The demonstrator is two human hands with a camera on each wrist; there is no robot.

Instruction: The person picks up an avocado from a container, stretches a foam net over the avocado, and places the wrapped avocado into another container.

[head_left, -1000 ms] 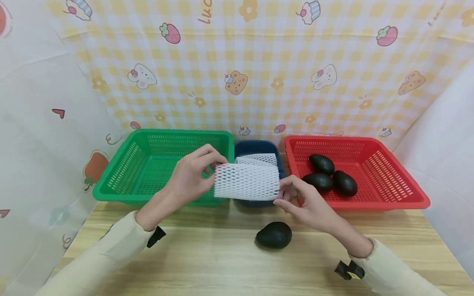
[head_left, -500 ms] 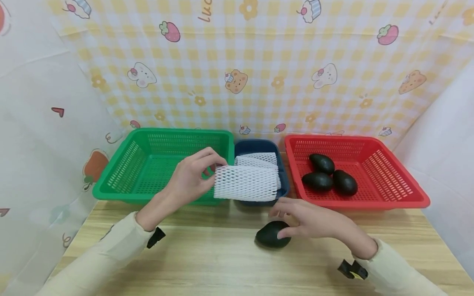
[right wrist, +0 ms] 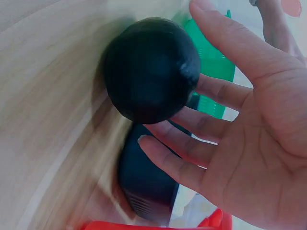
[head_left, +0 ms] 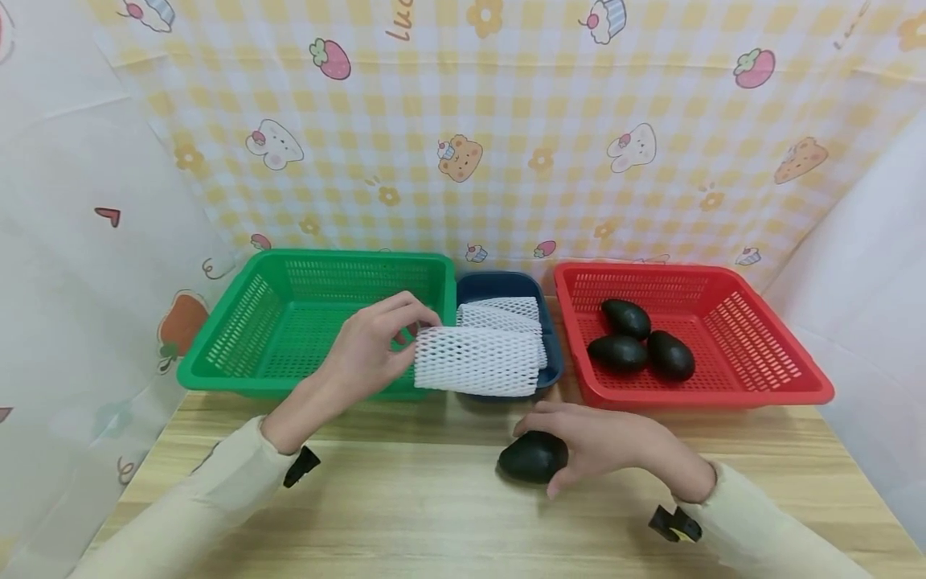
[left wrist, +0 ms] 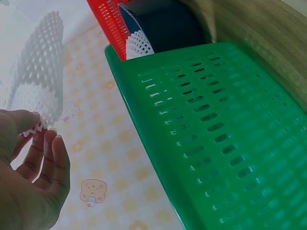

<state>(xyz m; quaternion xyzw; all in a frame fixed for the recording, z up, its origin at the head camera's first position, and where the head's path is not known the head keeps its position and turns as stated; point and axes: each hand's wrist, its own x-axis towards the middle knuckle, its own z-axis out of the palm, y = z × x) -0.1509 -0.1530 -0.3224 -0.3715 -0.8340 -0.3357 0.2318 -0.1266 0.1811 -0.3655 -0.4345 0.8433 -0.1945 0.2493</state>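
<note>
My left hand (head_left: 378, 338) pinches one end of a white foam fruit net (head_left: 477, 363) between thumb and fingers, holding it up in front of the dark blue bin (head_left: 552, 338). In the left wrist view the foam net (left wrist: 41, 67) hangs out from the fingertips as a flattened sleeve. A dark avocado (head_left: 532, 458) lies on the table. Around its right side my right hand (head_left: 604, 441) is spread, fingers along the far side and thumb at the near side. The right wrist view shows the thumb apart from the avocado (right wrist: 151, 72) and the fingers loosely extended beside it.
A green basket (head_left: 217, 354) stands at the back left. The red basket (head_left: 788, 394) at the back right holds three avocados (head_left: 671, 356). More foam nets (head_left: 506, 312) lie in the blue bin between them. A patterned cloth (head_left: 463, 201) hangs behind.
My right hand has let go of the foam net's right end and moved down to the avocado on the table. The left hand keeps its hold on the net, nearly still.
</note>
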